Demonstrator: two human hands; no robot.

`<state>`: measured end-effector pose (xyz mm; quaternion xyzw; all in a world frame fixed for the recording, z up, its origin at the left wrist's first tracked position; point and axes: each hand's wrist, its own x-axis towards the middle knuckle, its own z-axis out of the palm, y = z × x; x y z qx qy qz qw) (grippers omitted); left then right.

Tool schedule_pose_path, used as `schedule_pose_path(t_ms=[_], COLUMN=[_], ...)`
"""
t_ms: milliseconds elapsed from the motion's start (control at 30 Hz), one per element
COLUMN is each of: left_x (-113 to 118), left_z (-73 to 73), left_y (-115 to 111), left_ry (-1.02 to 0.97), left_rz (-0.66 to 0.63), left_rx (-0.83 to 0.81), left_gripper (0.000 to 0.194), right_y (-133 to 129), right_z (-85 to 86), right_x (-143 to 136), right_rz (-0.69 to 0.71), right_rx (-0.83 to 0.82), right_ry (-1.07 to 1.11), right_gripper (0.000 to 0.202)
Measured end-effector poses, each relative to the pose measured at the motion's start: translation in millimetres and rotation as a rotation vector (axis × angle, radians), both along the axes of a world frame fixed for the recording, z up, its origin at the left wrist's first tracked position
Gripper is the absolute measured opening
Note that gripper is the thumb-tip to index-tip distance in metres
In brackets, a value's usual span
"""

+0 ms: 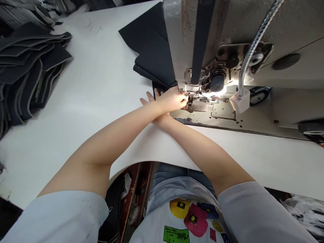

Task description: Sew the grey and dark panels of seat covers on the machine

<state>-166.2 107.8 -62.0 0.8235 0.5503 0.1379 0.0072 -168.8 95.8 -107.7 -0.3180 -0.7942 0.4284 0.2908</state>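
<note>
My forearms cross in front of the sewing machine (177, 44). My left hand (174, 99) lies on top, its fingers curled in beside the needle area; what its fingertips hold, if anything, is too small to make out. Beneath it, my right hand (156, 101) reaches to the left with its fingers spread, touching the lower edge of the dark fabric (154, 50). That fabric lies folded on the white table (91, 84) and runs behind the machine head. A lamp on a bent metal hose (253, 47) lights the needle area.
Stacked dark cut pieces (27, 71) lie at the left of the table. More grey cloth (27, 13) is at the back left. Scissors (259, 96) rest on the machine bed at right. Below the table's curved front edge are a wooden shelf (131, 202) and dark cloth (111, 209).
</note>
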Motion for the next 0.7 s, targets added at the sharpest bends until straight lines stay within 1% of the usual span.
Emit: schedule_pose_path(t_ms=[67,100,133,200,267,333,367,400,433,467,500,533,567,600,633,667,700], left_x=[0,0,-1,-4,-7,-9,-10,-11,-12,-12,-12,-12,-12,-12,-12,-12,-11], left_z=[-3.7,-5.1,-5.9,-5.4,-2.8,0.2,1.2,1.5,1.3,0.5,-0.6,-2.0,-3.5,-5.0,-6.2,-7.1,-7.7], left_y=[1,2,4,9,14,15,15,14,13,12,12,11,12,12,13,14,14], left_ry=[-0.026,-0.024,-0.009,0.045,0.089,0.076,0.050,0.019,-0.013,-0.041,-0.064,-0.081,-0.093,-0.100,-0.103,-0.104,-0.104], left_rz=[0.048,0.041,0.010,-0.099,-0.220,-0.296,-0.318,-0.335,-0.346,-0.351,-0.353,-0.356,-0.353,-0.349,-0.346,-0.342,-0.335], left_rx=[0.036,0.048,0.051,0.032,0.000,-0.001,0.011,0.024,0.036,0.043,0.045,0.045,0.047,0.051,0.057,0.062,0.067], left_gripper=[0.016,0.015,0.016,0.019,0.023,0.025,0.025,0.025,0.025,0.025,0.025,0.025,0.025,0.026,0.026,0.027,0.027], right_y=[-2,-5,-9,-21,-38,-56,-64,-69,-73,-73,-71,-67,-61,-55,-48,-43,-38], right_z=[6.8,10.6,14.5,21.9,27.6,31.4,32.9,34.2,35.7,37.3,39.1,40.8,42.3,43.4,44.0,44.1,43.9], right_x=[6,9,12,25,51,94,121,149,177,204,227,247,262,272,279,283,284], right_rz=[0.009,0.017,0.040,0.118,0.241,0.374,0.417,0.381,0.279,0.110,-0.122,-0.337,-0.506,-0.623,-0.687,-0.714,-0.721], right_rx=[0.065,0.090,0.145,0.286,0.419,0.547,0.727,0.896,1.002,1.054,1.063,1.088,1.118,1.129,1.133,1.122,1.099], right_ry=[-0.175,-0.250,-0.329,-0.423,-0.395,-0.310,-0.220,-0.125,-0.069,-0.044,-0.053,-0.052,-0.042,-0.036,-0.039,-0.049,-0.068], right_gripper=[0.058,0.057,0.056,0.048,0.038,0.027,0.024,0.021,0.015,0.009,0.007,0.016,0.027,0.037,0.045,0.048,0.046])
